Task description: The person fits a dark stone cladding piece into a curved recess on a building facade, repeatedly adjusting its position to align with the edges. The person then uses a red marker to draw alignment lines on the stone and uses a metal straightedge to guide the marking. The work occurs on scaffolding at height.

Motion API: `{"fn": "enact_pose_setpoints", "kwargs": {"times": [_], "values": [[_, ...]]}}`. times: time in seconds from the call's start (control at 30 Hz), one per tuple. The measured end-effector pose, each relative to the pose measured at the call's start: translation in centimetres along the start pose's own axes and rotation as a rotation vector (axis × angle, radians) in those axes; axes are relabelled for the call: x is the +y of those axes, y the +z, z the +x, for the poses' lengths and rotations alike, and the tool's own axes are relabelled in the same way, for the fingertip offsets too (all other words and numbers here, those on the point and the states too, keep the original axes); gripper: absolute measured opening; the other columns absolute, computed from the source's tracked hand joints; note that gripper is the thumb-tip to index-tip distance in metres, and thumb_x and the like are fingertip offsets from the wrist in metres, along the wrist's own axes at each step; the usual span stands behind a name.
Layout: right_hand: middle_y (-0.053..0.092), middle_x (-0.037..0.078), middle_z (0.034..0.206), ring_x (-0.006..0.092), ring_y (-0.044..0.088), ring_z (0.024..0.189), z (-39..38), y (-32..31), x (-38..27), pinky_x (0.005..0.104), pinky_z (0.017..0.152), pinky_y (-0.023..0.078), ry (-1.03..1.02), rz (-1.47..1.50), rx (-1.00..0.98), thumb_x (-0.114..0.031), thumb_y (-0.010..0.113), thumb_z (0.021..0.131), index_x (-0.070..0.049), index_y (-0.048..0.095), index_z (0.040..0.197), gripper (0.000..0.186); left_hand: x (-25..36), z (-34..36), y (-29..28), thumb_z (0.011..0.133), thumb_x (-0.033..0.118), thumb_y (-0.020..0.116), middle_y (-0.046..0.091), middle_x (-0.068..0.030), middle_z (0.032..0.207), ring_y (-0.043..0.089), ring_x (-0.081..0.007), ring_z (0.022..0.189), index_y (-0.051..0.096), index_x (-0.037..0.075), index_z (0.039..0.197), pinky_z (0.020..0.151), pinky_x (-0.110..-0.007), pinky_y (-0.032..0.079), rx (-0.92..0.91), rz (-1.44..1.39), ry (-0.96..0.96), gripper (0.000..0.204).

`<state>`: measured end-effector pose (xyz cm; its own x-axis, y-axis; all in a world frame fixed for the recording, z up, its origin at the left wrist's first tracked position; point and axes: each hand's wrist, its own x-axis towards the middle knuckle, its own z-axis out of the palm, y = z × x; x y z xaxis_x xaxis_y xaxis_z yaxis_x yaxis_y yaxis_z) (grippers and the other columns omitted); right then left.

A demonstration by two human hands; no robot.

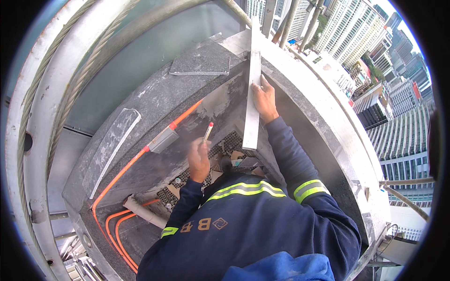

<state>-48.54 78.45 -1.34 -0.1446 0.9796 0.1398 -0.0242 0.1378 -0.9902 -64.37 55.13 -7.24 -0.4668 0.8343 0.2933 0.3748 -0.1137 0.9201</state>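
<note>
My right hand (266,100) grips a long, pale, flat straightedge (251,117) by its side, thumb across its face. The far end of the bar lies across the rim of the stone-clad trough around me, and its near end hangs over the inside. Held up in my left hand (199,160), slightly blurred, is a slim white marking pen or pencil (208,132) with a red end pointing upward. That hand is in front of the trough's left inner wall, apart from the straightedge.
Loose grey stone slabs (201,64) rest on the left ledge. Orange conduit (121,174) runs along it through a grey junction box (162,139). A pale pipe (145,211) and scattered tile offcuts lie low. Scaffold tubes (309,23) stand outside the rim, high above city buildings.
</note>
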Motion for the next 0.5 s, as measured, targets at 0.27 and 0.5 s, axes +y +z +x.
{"fn": "enact_pose_setpoints", "kwargs": {"times": [0.27,0.5], "values": [[0.068,0.009,0.091,0.0095,0.062,0.066,1.0,-1.3,-1.7,0.0224,0.061,0.051,0.189,0.235,-0.08,-0.004,0.057,0.092,0.008,0.028,0.152,0.068,-0.4,6.9,-0.9,0.104,0.018,0.049,0.068,-0.0092,0.102,0.061,-0.0141,0.078,0.056,-0.001,0.114,0.074,-0.031,0.05,-0.184,-0.039,0.031,0.023],[0.067,0.007,0.085,0.0088,0.062,0.066,1.7,-1.0,0.2,0.0231,0.062,0.05,0.156,0.242,-0.09,-0.004,0.06,0.092,0.01,0.025,0.152,0.071,-0.6,8.4,0.7,0.104,0.022,0.051,0.07,-0.0105,0.101,0.065,-0.0165,0.08,0.056,-0.002,0.117,0.075,-0.031,0.052,-0.268,-0.101,0.008,0.028]]}}
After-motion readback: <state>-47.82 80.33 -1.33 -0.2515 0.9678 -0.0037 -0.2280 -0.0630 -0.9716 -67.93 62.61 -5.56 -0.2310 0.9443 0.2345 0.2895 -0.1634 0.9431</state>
